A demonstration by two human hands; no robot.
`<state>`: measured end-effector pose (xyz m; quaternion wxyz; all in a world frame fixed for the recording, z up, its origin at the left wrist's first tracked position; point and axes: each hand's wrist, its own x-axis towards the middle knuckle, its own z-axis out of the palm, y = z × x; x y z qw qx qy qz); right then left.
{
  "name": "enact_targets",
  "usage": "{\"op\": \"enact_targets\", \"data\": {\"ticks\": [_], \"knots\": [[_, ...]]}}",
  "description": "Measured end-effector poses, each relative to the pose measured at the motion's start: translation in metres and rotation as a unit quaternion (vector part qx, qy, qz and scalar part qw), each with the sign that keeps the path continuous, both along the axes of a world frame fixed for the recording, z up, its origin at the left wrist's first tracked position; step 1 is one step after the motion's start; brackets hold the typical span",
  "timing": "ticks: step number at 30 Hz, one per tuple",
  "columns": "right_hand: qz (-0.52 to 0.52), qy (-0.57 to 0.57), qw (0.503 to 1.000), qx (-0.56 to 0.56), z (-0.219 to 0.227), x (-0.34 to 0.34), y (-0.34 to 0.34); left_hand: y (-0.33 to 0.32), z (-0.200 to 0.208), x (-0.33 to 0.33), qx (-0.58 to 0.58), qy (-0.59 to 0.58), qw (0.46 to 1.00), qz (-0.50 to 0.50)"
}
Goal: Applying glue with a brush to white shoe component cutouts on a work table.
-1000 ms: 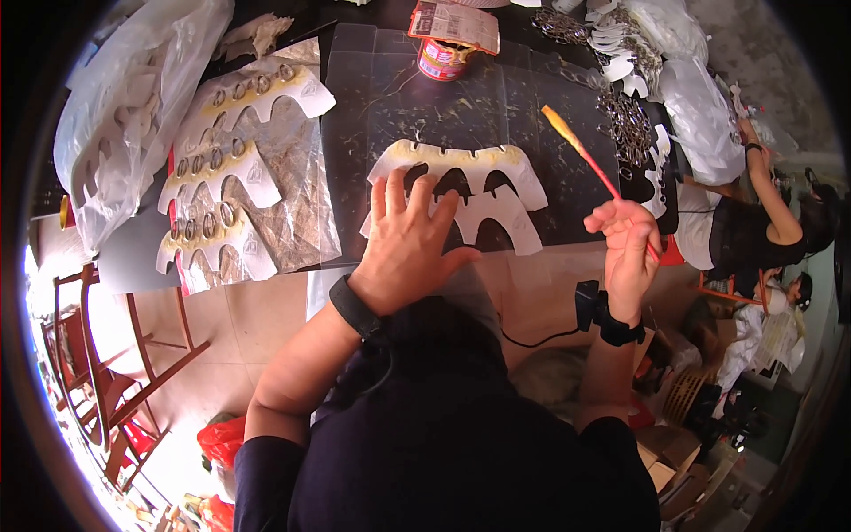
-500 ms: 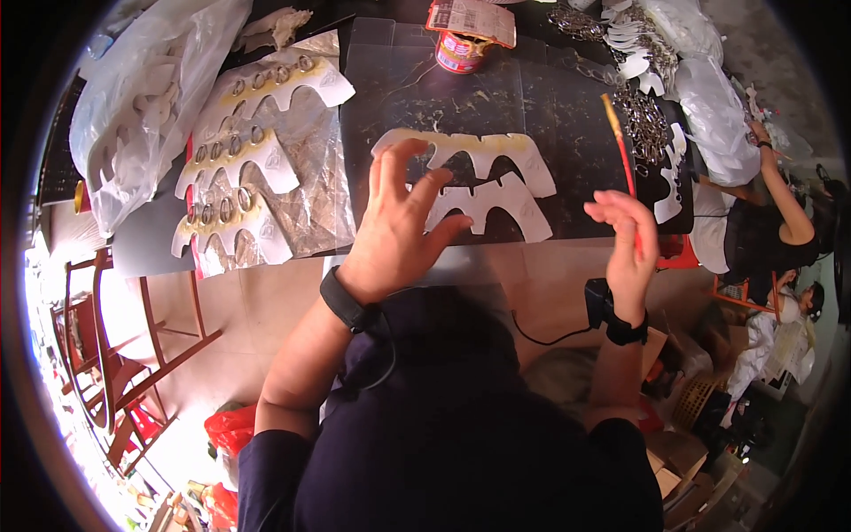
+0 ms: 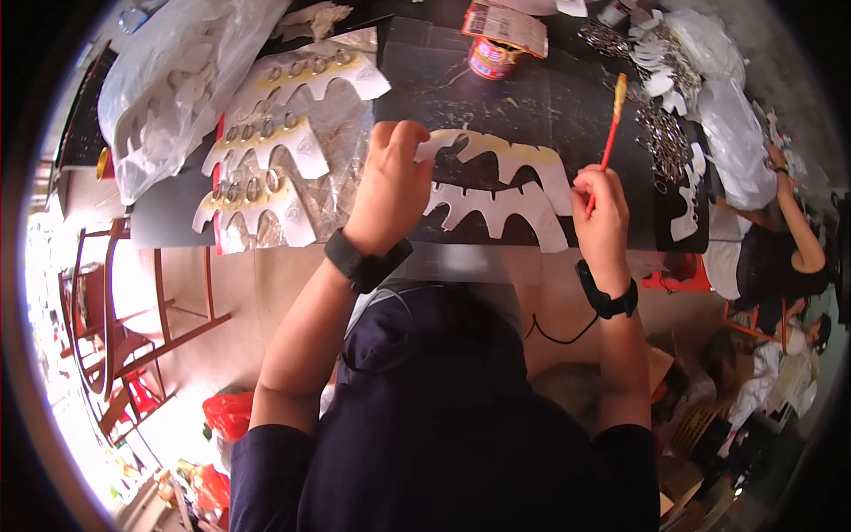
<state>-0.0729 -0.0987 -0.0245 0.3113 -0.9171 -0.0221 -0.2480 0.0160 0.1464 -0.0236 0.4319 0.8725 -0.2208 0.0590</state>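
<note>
Right hand: the fingers and thumb of the right hand [image 3: 601,208] are closed around a thin brush [image 3: 611,133], whose lower handle lies within the grip.
Brush: red-handled, its yellow tip pointing away from the body, raised clear of the white pieces.
Left hand: the left hand [image 3: 388,186] is half curled, index finger and thumb a little apart, at the left end of the upper white cutout [image 3: 525,160]; whether they pinch it I cannot tell, as the hand hides that end.
Upper cutout: arched along its near side, yellow smeared along its far edge (the same yellow as the brush tip).
Lower cutout: the lower white cutout [image 3: 507,211] lies just nearer the body, between the hands.
Table: both cutouts are over the dark table [image 3: 425,97].
Can: a red can [image 3: 490,62] stands beyond them, under a piece of cardboard [image 3: 505,27].
Left side: ringed cutouts [image 3: 310,158] lie in three rows beside a plastic bag [image 3: 182,89].
</note>
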Motion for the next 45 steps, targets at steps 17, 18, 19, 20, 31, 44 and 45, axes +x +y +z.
{"op": "enact_targets", "data": {"ticks": [17,18,19,20,31,44,45], "knots": [[-0.029,-0.020,0.996,0.082,0.000,-0.011,0.008,-0.025,0.024,-0.009,-0.073,-0.070,0.991,-0.083],[-0.030,-0.040,0.996,0.071,0.008,-0.011,0.004,-0.027,0.031,-0.009,-0.066,-0.090,0.989,-0.097],[-0.034,-0.043,0.996,0.065,0.016,-0.012,-0.001,-0.028,0.038,-0.007,-0.060,-0.108,0.985,-0.120],[-0.039,-0.044,0.996,0.065,0.020,-0.014,-0.010,-0.032,0.042,-0.005,-0.057,-0.117,0.982,-0.139],[-0.095,-0.018,0.994,-0.045,0.028,-0.041,-0.089,-0.050,0.043,-0.026,0.205,-0.113,0.939,-0.252],[0.147,0.110,0.928,0.324,0.087,0.021,-0.007,-0.011,-0.001,-0.080,0.234,-0.085,0.944,-0.218],[0.123,0.127,0.927,0.332,0.092,0.029,-0.004,-0.014,-0.002,-0.077,0.238,-0.089,0.942,-0.220]]}}
